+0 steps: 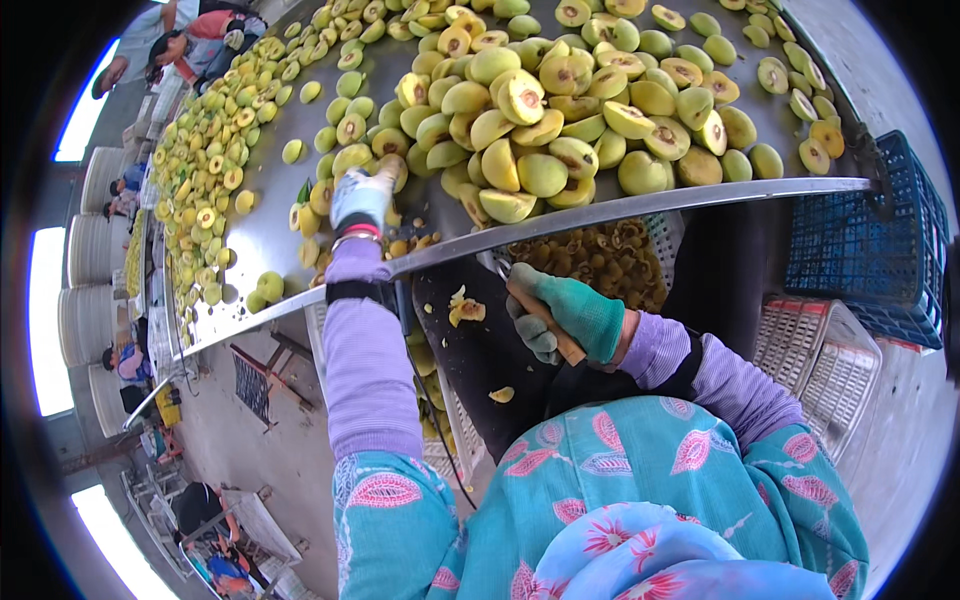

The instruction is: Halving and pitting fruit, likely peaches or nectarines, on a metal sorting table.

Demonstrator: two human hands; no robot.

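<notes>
My left hand (pixel 362 198), in a white and pale blue glove, reaches over the metal table's near edge into a pile of halved, yellow-green, peach-like fruit (pixel 520 98). Its fingers are closed against a browned fruit half (pixel 396 172) at the pile's near left side. Over my lap, my right hand (pixel 575 315), gloved in green, grips a tool by its wooden handle (pixel 545 322). A short metal tip (pixel 503 268) sticks out past the thumb; its exact shape is hard to make out. Many of the halves show reddish-brown centres.
Beneath the table edge sits a container of brown scraps (pixel 600 255). Fruit bits (pixel 466 308) lie on my dark trousers. A blue crate (pixel 870 245) and a white basket (pixel 815 350) stand at right. The metal tabletop (pixel 270 215) extends left, where other people (pixel 195 50) stand.
</notes>
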